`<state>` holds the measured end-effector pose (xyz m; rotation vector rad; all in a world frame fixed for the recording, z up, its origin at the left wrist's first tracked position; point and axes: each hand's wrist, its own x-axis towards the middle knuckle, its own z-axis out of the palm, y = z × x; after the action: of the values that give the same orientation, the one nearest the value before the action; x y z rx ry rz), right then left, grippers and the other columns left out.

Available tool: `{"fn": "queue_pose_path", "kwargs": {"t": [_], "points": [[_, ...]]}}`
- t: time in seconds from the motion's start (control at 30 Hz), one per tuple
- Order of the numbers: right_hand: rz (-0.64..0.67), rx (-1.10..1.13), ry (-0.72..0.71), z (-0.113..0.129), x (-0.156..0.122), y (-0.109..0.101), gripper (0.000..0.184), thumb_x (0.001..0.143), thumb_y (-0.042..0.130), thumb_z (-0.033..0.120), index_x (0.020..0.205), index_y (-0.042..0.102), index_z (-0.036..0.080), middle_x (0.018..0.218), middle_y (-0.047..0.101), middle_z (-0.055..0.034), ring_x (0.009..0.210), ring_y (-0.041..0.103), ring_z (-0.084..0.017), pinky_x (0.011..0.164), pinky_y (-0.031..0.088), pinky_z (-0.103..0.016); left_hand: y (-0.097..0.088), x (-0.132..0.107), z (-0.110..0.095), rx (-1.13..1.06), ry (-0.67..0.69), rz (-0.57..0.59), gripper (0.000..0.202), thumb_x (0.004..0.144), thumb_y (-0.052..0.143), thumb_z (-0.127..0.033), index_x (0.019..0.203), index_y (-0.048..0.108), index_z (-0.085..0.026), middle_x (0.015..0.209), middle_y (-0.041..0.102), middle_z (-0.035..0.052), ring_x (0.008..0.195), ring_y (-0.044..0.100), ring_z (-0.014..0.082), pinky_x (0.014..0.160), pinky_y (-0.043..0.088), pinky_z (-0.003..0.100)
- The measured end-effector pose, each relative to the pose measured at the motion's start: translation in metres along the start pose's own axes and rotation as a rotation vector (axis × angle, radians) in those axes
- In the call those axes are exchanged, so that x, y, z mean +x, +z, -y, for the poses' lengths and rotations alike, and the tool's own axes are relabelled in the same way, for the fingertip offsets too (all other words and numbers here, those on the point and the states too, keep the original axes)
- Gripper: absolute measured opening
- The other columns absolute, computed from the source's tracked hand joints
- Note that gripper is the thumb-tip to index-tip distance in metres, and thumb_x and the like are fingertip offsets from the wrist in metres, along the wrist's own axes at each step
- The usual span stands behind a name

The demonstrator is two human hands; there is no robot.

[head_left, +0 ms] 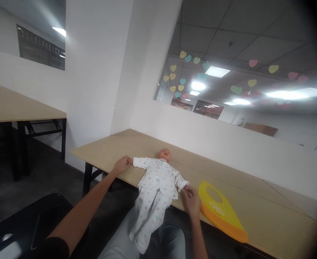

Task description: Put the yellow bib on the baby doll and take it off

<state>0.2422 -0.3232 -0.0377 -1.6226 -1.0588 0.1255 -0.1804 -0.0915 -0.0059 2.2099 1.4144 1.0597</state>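
Note:
A baby doll [158, 180] in a white printed sleepsuit lies on its back on the light wooden table [255, 205], head toward the wall and legs hanging over the front edge. My left hand [123, 164] is closed on the end of the doll's outstretched sleeve at the left. My right hand [191, 200] pinches the cuff of the doll's other sleeve, close to the table's front edge. A yellow silicone bib [220, 212] with an orange lip lies flat on the table just right of my right hand.
A white wall runs behind the table, with a window [242, 82] carrying coloured heart stickers. A second wooden table [15, 106] stands at the far left. A dark chair seat [28, 219] is at lower left. My knees are under the doll's legs.

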Motion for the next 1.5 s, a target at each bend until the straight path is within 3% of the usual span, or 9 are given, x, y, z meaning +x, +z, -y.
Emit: {"fn": "queue_pose_path", "kwargs": {"t": [0.2, 0.47, 0.83, 1.13, 1.5], "points": [[0.032, 0.041, 0.045, 0.011, -0.005, -0.003, 0.056, 0.065, 0.068, 0.066, 0.091, 0.075, 0.018, 0.118, 0.074, -0.0171, 0.117, 0.068, -0.04, 0.104, 0.05, -0.052, 0.004, 0.004, 0.007, 0.017, -0.007, -0.002, 0.027, 0.093, 0.054, -0.044, 0.103, 0.061, -0.019, 0.097, 0.071, 0.0073, 0.085, 0.065, 0.0207, 0.076, 0.045, 0.031], [0.086, 0.01, 0.05, 0.0, -0.002, 0.0, 0.048, 0.067, 0.067, 0.064, 0.083, 0.076, 0.02, 0.127, 0.072, -0.013, 0.12, 0.068, -0.037, 0.11, 0.047, -0.053, 0.006, 0.005, 0.01, 0.037, -0.008, 0.006, 0.028, 0.094, 0.051, -0.045, 0.103, 0.06, -0.019, 0.099, 0.071, 0.0075, 0.088, 0.065, 0.0209, 0.076, 0.045, 0.03], [0.076, 0.008, 0.053, 0.003, -0.003, 0.0, 0.05, 0.066, 0.064, 0.069, 0.074, 0.07, 0.02, 0.125, 0.073, -0.0143, 0.12, 0.068, -0.037, 0.105, 0.049, -0.048, 0.009, 0.007, 0.015, 0.03, -0.002, 0.009, 0.033, 0.094, 0.05, -0.048, 0.107, 0.059, -0.019, 0.101, 0.071, 0.0086, 0.089, 0.066, 0.0216, 0.075, 0.045, 0.03], [0.078, 0.02, 0.051, 0.008, -0.005, -0.001, 0.055, 0.066, 0.064, 0.069, 0.085, 0.073, 0.019, 0.125, 0.072, -0.0154, 0.118, 0.069, -0.038, 0.102, 0.05, -0.048, 0.008, 0.007, 0.016, 0.038, 0.008, 0.006, 0.034, 0.093, 0.052, -0.045, 0.11, 0.06, -0.017, 0.106, 0.072, 0.0105, 0.095, 0.066, 0.0235, 0.081, 0.047, 0.033], [0.055, -0.061, 0.004, 0.016, -0.009, -0.002, 0.052, 0.064, 0.062, 0.07, 0.074, 0.07, 0.02, 0.129, 0.07, -0.0152, 0.122, 0.066, -0.041, 0.1, 0.049, -0.048, 0.007, 0.006, 0.011, 0.027, -0.012, 0.006, 0.034, 0.093, 0.052, -0.048, 0.107, 0.06, -0.018, 0.1, 0.072, 0.0094, 0.088, 0.065, 0.0215, 0.077, 0.046, 0.031]]}}
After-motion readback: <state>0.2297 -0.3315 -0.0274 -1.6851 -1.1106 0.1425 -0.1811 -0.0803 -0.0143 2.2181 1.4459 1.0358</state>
